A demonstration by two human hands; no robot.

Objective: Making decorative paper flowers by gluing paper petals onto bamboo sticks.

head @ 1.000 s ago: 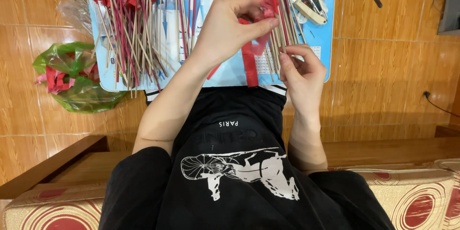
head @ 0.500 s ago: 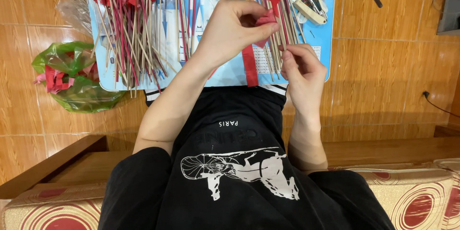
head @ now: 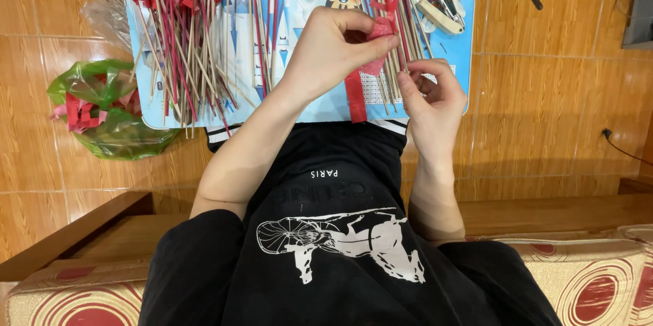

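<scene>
The scrap of red paper (head: 378, 33) sits pinched in the fingertips of the left hand (head: 333, 47), held over the near right part of the blue board (head: 462, 61) on the floor. It looks thin and limp — likely to tear if tugged, best held by its edge. The right hand (head: 432, 95) pinches a thin bamboo stick (head: 396, 74) just beside it — light, stiff, probably snappable. A pile of finished sticks (head: 183, 33) lies toward the board's left edge; a green bag (head: 102, 112) rests off it.

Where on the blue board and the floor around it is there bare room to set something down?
Bare floor tiles lie right of the blue board, and between the green bag and the wooden edge. The board is crowded: flagged skewers left, stapler top right, both hands mid-board.
</scene>
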